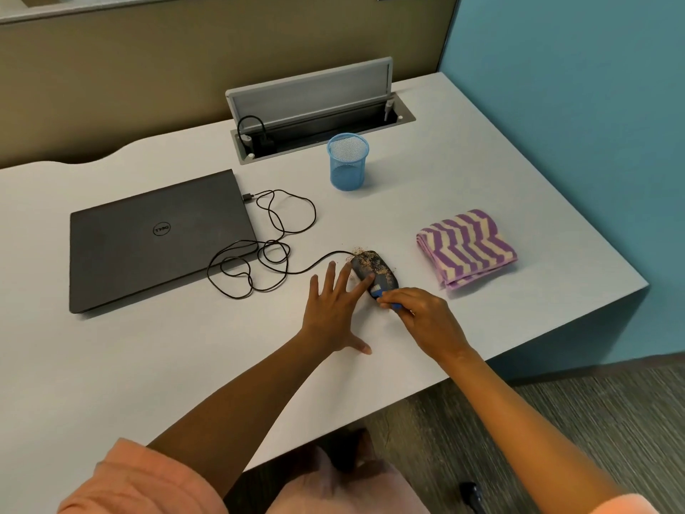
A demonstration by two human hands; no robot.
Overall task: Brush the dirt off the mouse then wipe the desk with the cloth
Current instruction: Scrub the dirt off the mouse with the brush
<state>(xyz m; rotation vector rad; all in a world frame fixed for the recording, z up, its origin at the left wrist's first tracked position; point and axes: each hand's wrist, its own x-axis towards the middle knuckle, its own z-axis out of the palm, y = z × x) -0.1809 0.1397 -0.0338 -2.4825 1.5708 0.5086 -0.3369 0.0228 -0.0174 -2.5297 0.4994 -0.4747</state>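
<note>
Near the front-right part of the desk [463, 150], the right hand [426, 320] is pinching a small blue brush [385, 299], fingers curled round its handle, with the pale bristle end meeting the near end of the mouse [375, 269]. Left hand [333, 313] is lying open, fingers spread and straight; one fingertip is touching the mouse's near-left edge, apparently steadying it, thumb resting on the desk. Mouse is sitting between the laptop [148, 235] and the folded cloth [465, 248], speckled with sandy dirt [370, 259], some grains already lying on the desk around its far end. Long axis is running from near-right to far-left; the cable [274, 250] is leaving at the far end, so its nose is pointing away from the person and slightly toward the laptop. Cable is looping loosely back to the closed laptop. Risks, as judged: a light one-finger hold could be letting the mouse skid or swivel under a firm stroke, dragging cable loops along; strokes aimed forward-left could be flinging grit toward the laptop and cable tangle, where wiping is harder; strokes to the right could be sending dirt onto the cloth, soiling it before use. A blue mesh cup [347, 161] is standing well apart, farther back.
</note>
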